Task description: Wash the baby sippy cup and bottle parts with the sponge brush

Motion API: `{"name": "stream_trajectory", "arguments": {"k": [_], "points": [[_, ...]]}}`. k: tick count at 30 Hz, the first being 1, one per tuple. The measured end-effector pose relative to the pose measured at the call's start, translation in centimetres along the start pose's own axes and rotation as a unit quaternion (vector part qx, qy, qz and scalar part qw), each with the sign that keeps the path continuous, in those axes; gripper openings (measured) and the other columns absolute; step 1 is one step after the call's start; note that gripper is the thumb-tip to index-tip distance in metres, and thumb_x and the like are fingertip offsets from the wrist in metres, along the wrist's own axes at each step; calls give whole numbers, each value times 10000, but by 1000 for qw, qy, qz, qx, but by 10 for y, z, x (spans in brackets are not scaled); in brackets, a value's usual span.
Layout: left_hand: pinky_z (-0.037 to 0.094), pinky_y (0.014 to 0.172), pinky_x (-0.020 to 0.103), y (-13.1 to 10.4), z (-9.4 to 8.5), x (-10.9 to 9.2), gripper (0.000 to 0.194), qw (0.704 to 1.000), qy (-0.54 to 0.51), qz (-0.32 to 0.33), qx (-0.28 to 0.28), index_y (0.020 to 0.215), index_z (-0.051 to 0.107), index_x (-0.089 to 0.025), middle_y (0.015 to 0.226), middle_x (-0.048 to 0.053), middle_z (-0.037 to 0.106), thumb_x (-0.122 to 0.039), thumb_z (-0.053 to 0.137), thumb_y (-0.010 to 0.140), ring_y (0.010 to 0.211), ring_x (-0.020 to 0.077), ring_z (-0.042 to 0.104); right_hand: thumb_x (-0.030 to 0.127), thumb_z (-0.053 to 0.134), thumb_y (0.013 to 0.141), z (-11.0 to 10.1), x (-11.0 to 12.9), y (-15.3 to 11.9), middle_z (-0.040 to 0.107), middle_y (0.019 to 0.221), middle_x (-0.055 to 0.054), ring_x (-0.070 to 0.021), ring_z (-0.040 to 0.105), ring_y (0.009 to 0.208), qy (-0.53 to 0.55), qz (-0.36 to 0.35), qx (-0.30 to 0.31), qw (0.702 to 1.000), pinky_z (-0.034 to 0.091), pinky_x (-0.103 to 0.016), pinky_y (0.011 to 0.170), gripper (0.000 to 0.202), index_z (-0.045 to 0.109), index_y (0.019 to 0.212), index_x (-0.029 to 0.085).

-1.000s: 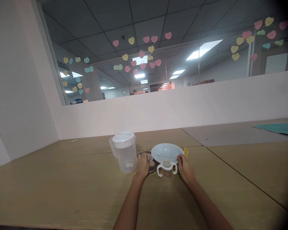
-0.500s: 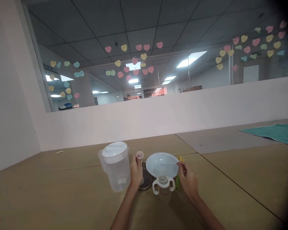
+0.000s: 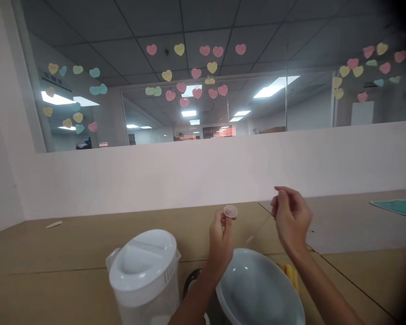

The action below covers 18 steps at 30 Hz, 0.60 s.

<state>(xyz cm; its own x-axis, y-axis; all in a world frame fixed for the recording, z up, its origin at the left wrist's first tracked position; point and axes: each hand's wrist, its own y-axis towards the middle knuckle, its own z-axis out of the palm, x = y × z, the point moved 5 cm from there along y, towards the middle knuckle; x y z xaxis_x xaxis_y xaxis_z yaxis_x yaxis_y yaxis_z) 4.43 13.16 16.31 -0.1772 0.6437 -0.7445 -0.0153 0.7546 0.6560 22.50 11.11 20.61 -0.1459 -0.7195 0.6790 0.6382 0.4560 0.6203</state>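
the left hand (image 3: 220,234) is raised above the table (image 3: 71,253), thumb and fingertips pinched shut on a small clear cap (image 3: 230,211) that it holds up in the air, mouth tilted toward the right. the right hand (image 3: 291,216) is lifted just beside it, fingers curled and pinched on a thin rod (image 3: 257,231) that slants down and left toward the cap; the rod is faint and blurred, so what kind of tool it is cannot be told. below the hands sits a pale bowl (image 3: 257,289), touching or nearly touching a yellow thing (image 3: 290,273) at its right edge, and a lidded jug (image 3: 144,275) stands to the left. a teal cloth (image 3: 397,206) lies well apart at the far right.

to work the rod at the cap well, it seems best to keep the cap steady with the pinch low on its rim so the opening stays free, bring the rod tip in slowly along its own line, and keep both hands over the bowl so anything that drops lands there.
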Motion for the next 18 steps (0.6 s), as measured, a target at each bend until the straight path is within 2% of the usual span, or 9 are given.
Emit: {"name": "stream_trajectory", "arguments": {"k": [4,9,13,16,18], "points": [[451,691,254,3,6,-9,292,999,-30,2,16,941,560,-187,855,46,631,-430,404,902,776,154,576,404,548,815,-7,21,8,447,550,59,-67,390,442,62,-31,-74,995,291,-185,363,243,599,889,179],[456,737,271,-23,-3,-21,304,1000,-11,2,20,954,566,-187,873,55,632,-431,389,908,819,166,576,384,564,810,-20,59,-3,447,544,47,-82,414,458,84,-62,-92,990,282,-202,350,213,613,880,189],[455,745,275,-57,-8,-12,302,999,17,-14,26,928,564,-184,901,58,637,-420,377,915,818,166,580,401,600,789,-35,71,-19,494,626,42,-74,440,470,48,-37,-50,997,336,-204,370,282,613,991,206],[449,751,279,-79,-9,-3,303,999,42,-23,10,934,564,-185,900,52,639,-412,365,920,823,169,582,400,580,802,-44,70,-28,524,705,37,-64,462,459,27,-15,14,999,403,-215,396,331,583,1081,223],[441,767,283,-91,-7,-1,305,997,67,-17,22,926,572,-186,889,47,641,-402,357,924,839,173,583,389,560,810,-48,66,-34,529,730,35,-63,480,458,30,-6,46,998,436,-222,412,324,565,1086,218]]}}
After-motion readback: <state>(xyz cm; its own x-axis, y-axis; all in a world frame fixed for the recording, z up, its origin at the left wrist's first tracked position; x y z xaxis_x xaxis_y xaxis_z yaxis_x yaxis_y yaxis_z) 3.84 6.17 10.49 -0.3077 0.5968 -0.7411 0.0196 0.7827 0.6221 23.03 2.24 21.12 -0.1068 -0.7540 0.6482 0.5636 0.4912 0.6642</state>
